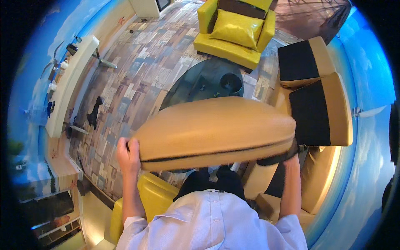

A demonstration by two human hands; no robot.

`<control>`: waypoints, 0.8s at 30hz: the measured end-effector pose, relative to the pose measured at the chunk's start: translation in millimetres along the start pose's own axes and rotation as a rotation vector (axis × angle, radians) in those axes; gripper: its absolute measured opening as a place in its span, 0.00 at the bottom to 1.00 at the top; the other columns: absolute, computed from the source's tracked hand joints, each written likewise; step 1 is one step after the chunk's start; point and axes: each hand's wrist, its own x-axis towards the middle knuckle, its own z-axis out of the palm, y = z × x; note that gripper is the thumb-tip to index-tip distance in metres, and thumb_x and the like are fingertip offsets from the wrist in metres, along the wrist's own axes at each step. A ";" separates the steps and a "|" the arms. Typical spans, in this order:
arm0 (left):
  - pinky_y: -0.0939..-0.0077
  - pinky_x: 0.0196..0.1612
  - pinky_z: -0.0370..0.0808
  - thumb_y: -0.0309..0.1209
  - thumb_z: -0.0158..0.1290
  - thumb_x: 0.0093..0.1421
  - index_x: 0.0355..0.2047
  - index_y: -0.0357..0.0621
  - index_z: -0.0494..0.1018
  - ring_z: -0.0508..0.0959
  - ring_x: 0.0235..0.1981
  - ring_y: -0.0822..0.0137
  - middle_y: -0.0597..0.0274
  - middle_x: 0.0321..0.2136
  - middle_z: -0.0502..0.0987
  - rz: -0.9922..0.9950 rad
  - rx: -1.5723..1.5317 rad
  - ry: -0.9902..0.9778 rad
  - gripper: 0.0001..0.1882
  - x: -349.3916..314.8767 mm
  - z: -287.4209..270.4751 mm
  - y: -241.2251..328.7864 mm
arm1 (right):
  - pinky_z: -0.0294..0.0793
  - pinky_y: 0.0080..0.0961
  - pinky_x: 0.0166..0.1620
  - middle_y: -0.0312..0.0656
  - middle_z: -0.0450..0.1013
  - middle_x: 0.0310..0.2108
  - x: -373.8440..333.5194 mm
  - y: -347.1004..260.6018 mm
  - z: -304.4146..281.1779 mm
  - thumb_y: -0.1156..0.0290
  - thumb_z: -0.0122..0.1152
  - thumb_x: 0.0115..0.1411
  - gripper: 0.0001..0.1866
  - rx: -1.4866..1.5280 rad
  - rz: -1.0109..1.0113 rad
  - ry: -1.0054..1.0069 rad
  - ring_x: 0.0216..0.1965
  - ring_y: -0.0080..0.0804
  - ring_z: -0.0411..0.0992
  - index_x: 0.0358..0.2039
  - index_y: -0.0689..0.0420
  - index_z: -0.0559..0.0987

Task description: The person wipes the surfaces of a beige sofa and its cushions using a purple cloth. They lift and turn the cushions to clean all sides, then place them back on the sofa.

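Note:
A thick tan sofa cushion (216,125) with a dark seam along its near edge is held up in front of my body. At its left end, my left hand (128,153) grips the corner, the thumb on the near side. My right hand (294,153) holds the right end; its fingers are mostly hidden behind the cushion and beside a black piece (277,158) under that corner. Part of the dark oval table beyond is covered by the cushion.
Beyond the cushion stands a dark oval table (179,85) holding a round dark bowl (231,83). A yellow armchair (227,43) is at the back, another yellow seat (156,191) close on my left. The tan-and-black sofa (310,112) lines the right; a white shelf (75,79) runs along the left wall.

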 end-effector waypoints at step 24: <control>0.71 0.53 0.73 0.44 0.51 0.75 0.45 0.37 0.82 0.78 0.44 0.69 0.61 0.41 0.83 -0.022 -0.552 -0.126 0.21 211.0 57.5 22.7 | 0.61 0.59 0.64 0.51 0.75 0.54 35.9 -0.5 344.4 0.63 0.61 0.67 0.14 -1.576 -1.549 -0.157 0.62 0.55 0.69 0.46 0.58 0.81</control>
